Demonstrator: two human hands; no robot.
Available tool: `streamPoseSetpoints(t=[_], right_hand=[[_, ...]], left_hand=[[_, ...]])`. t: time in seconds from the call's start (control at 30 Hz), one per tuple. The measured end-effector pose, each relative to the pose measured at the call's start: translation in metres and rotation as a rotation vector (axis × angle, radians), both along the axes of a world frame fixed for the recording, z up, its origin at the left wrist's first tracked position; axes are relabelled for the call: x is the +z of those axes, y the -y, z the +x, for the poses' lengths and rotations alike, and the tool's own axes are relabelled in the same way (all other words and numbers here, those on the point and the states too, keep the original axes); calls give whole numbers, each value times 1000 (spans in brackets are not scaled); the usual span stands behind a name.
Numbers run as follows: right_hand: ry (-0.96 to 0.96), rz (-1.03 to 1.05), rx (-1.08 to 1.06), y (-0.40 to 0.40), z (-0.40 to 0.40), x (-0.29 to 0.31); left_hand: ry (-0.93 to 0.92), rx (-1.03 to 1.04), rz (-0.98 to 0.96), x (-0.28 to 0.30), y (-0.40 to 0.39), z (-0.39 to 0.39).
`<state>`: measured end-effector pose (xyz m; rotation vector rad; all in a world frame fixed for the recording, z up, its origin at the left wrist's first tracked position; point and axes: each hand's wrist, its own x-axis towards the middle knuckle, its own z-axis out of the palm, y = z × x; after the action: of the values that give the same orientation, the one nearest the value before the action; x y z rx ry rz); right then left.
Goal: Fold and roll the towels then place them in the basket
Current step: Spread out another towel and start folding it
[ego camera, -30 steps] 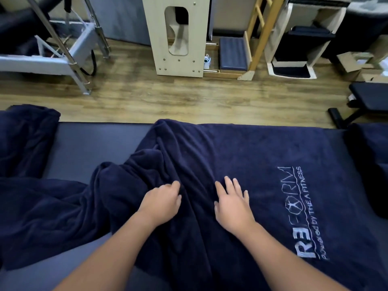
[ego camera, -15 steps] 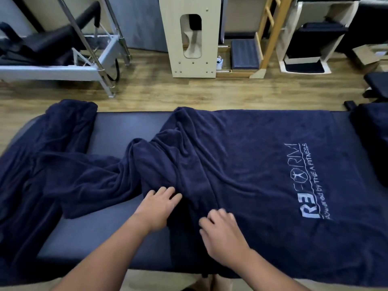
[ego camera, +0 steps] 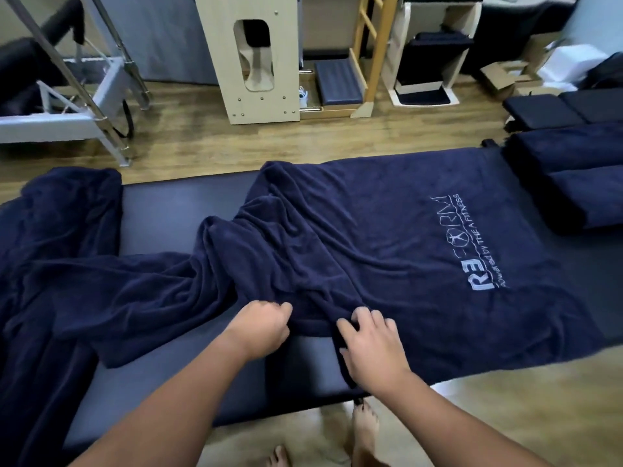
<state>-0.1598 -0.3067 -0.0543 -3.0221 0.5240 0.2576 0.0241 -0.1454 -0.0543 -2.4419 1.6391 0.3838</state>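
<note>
A large navy towel (ego camera: 387,230) with a white logo lies on the dark padded table (ego camera: 175,214). Its right part is flat; its left part is bunched in folds and trails off to the left. My left hand (ego camera: 261,328) grips the near edge of the bunched part with curled fingers. My right hand (ego camera: 369,348) pinches the same near edge a little to the right, fingers curled into the cloth. No basket is in view.
More navy towel cloth (ego camera: 57,230) is heaped at the table's left end. Folded navy towels (ego camera: 569,183) sit at the right end. Beyond the table are wooden floor, a metal frame (ego camera: 77,109), a wooden box (ego camera: 256,59) and shelving. My bare feet (ego camera: 364,433) stand below the table edge.
Both hands slid back from the towel's middle to its near edge and went from flat to curled around the cloth. The camera view pulled back, showing more of the table.
</note>
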Motion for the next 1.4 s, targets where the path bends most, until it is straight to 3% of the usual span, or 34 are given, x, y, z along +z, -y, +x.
streamPoseSetpoints(t=[0.2, 0.37, 0.47, 0.53, 0.87, 1.4], right_hand=[[-30, -28, 77, -50, 16, 0], [-196, 185, 259, -98, 11, 4], [-230, 266, 217, -108, 9, 10], [-197, 210, 177, -109, 7, 11], [-217, 133, -224, -69, -47, 9], [-94, 349, -969, 157, -95, -16]], left_hand=[[-300, 170, 221, 29, -71, 7], [-299, 233, 366, 42, -112, 10], [-336, 249, 502, 50, -124, 2], [-346, 241, 505, 50, -128, -4], [-300, 34, 140, 25, -59, -24], [-187, 70, 285, -10, 164, -29]])
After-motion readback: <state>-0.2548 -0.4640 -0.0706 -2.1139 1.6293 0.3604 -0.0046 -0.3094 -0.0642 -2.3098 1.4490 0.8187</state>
